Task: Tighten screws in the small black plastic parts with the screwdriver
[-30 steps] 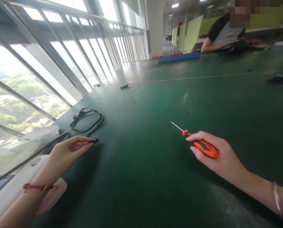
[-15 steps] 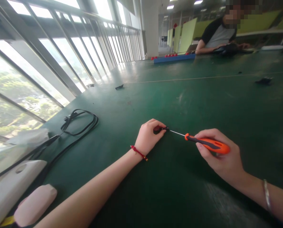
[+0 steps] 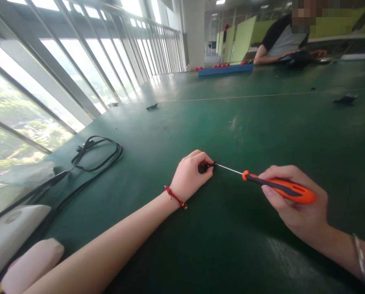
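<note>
Near the middle of the green table (image 3: 182, 126), my left hand (image 3: 192, 172) is closed, pinching a small black part (image 3: 204, 167) between thumb and fingers. Most of that part is hidden by the fingers, so its kind does not show. My right hand (image 3: 305, 200) grips the orange and dark grey handle of a screwdriver (image 3: 288, 188). The thin metal shaft points left, with its tip at the black part's right end; whether it touches or sits in a screw is too small to tell.
A looped black cable (image 3: 99, 153) lies on the left. At the lower left are a white power strip (image 3: 13, 228) and a pale pink object (image 3: 33, 265). A blue strip with red pieces (image 3: 225, 70) and a person (image 3: 280, 41) are across the table. Metal railings (image 3: 108, 61) line the left.
My right hand has drawn the screwdriver slightly to the right, and more of its shaft shows between the hands. My left hand keeps its pinch on the black part. The view has shifted slightly.
</note>
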### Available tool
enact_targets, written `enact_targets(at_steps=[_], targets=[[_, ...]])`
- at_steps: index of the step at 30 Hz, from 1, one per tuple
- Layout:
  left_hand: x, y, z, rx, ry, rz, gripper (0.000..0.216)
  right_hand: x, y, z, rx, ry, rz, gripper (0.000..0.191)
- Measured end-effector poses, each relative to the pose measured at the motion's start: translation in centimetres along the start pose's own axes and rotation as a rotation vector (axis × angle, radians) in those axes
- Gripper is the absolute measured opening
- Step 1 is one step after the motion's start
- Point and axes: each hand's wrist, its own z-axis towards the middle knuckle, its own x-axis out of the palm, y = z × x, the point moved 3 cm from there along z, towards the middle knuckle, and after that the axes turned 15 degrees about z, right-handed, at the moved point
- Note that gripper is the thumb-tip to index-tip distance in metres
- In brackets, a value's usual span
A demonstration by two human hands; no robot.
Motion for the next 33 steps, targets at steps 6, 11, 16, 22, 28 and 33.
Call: enact_targets(at_steps=[6, 11, 16, 22, 28, 33], targets=[[0.02, -0.03, -0.06, 0.018, 0.000, 0.007, 0.008, 0.08, 0.02, 0.01, 0.013, 0.006, -0.013, 0.016], [0.05, 0.01, -0.01, 0.017, -0.003, 0.010, 0.008, 0.13, 0.03, 0.02, 0.014, 0.019, -0.011, 0.014], [0.06, 0.07, -0.03, 0.012, 0.001, 0.015, 0.008, -0.01, -0.26, -0.07, 0.061, 0.057, -0.019, 0.010], [0.11, 0.07, -0.10, 0.018, -0.006, 0.014, 0.007, -0.05, -0.27, 0.02, 0.009, -0.083, -0.037, 0.022], [0.09, 0.01, -0.05, 0.033, -0.003, 0.016, 0.007, 0.12, -0.48, -0.15, 0.086, -0.004, -0.011, 0.018], [0.16, 0.07, -0.06, 0.036, -0.006, 0.015, 0.008, 0.01, -0.24, -0.09, -0.018, -0.112, 0.023, 0.032]])
